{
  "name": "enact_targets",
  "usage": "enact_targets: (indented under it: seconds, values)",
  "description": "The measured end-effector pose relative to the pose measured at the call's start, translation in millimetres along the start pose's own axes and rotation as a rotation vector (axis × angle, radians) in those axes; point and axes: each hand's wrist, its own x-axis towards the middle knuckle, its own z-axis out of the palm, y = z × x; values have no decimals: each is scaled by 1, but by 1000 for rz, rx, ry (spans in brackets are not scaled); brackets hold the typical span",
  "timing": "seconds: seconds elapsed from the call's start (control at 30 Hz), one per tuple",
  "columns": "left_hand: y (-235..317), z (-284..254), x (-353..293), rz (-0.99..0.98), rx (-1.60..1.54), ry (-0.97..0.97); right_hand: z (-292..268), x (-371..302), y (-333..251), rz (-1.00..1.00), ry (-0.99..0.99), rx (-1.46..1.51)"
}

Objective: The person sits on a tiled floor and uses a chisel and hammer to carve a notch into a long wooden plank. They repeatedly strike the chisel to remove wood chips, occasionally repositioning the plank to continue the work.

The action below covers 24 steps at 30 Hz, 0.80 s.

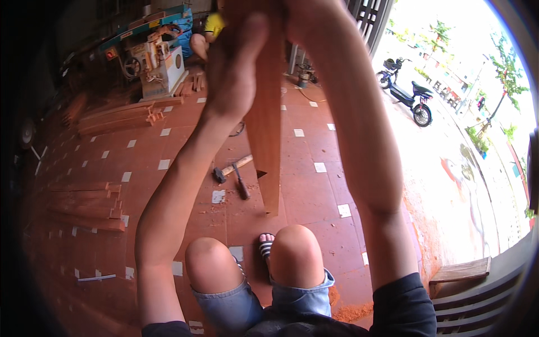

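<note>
A long reddish-brown wooden board is raised upright in front of me, its top close to the camera and blurred. Near its lower end is a dark notch cut in one edge. My left hand grips the board's left side, thumb pointing up and the other fingers mostly hidden. At the upper edge of the view my right hand is closed round the board's top, its fingers partly cut off and dim. On the tiled floor beyond lie a hammer with a wooden handle and a dark-handled chisel, close together.
Stacked timber lies at left and farther back. A woodworking machine stands at the back left, near a person in yellow. An electric scooter is parked outside at right. Sawdust lies by my right knee.
</note>
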Motion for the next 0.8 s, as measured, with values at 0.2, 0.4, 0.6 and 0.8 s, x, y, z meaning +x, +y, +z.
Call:
enact_targets:
  seconds: [0.2, 0.4, 0.6, 0.8]
  values:
    - [-24, -67, -108, -193, -89, 652, -43, -169, 109, 33, -145, -390]
    - [-53, -141, -218, -307, -219, 1120, -179, -444, 229, 417, -747, -1111]
    - [-85, -201, -322, -587, -223, 1499, -146, -426, 248, 509, -639, -970]
    - [-132, -216, -478, -607, -416, 1652, -125, -421, 259, 593, -895, -1044]
